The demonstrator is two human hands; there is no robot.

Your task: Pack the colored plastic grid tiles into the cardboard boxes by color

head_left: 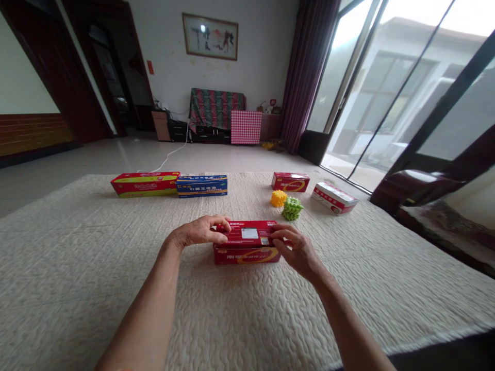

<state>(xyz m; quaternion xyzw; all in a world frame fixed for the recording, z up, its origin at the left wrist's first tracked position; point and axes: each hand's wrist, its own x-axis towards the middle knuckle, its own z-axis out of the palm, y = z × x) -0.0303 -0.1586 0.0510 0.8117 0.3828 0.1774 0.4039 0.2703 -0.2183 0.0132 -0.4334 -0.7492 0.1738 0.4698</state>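
A red cardboard box (pixel 247 256) lies lengthwise in front of me on the quilted cover. Its top bears a small white label. My left hand (pixel 201 230) rests at the box's left end, thumb and fingers apart, with the fingertips on the top face. At the opposite end, my right hand (pixel 297 250) touches the top near its right edge, its fingers bent and apart from the thumb. Neither hand is wrapped round the box. Just beyond it sit a green lattice cube (pixel 292 208) and a yellow knobbly cube (pixel 278 198).
Along the far side of the quilted cover (pixel 96 268) stand a red-and-green box (pixel 147 184) and a blue box (pixel 202 186), end to end. Farther right are a smaller red box (pixel 290 182) and a white-and-red box (pixel 334 198). A wooden armrest (pixel 413 188) borders the right.
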